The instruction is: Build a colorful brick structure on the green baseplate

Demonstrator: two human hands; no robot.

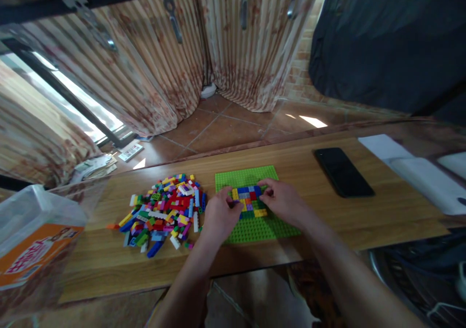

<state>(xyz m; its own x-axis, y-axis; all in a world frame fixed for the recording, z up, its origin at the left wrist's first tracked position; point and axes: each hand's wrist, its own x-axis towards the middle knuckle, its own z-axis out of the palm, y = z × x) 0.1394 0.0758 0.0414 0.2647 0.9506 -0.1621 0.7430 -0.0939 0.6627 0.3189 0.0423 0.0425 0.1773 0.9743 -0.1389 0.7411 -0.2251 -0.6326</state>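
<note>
"Where's the brick block (249, 201)?"
"On the green baseplate (260, 232), left hand (222, 214) and right hand (283, 198) at its ends, each grip half-curled, presumably steadying it; whether pinching, I can't tell."
"Loose bricks (165, 211)?"
"Leftward on the worktop (296, 160), probably for reach."

A wood-grained counter (393, 216) runs left to right across the near part of the room. Beyond it lies a floor (214, 131) of reddish-brown tiles, with bright sunlight patches (313, 122). Pleated, patterned curtains (153, 61) hang at the far side, daylight enters through a window (85, 107) at left, and a brick-patterned wall (304, 63) shows at far right.
</note>
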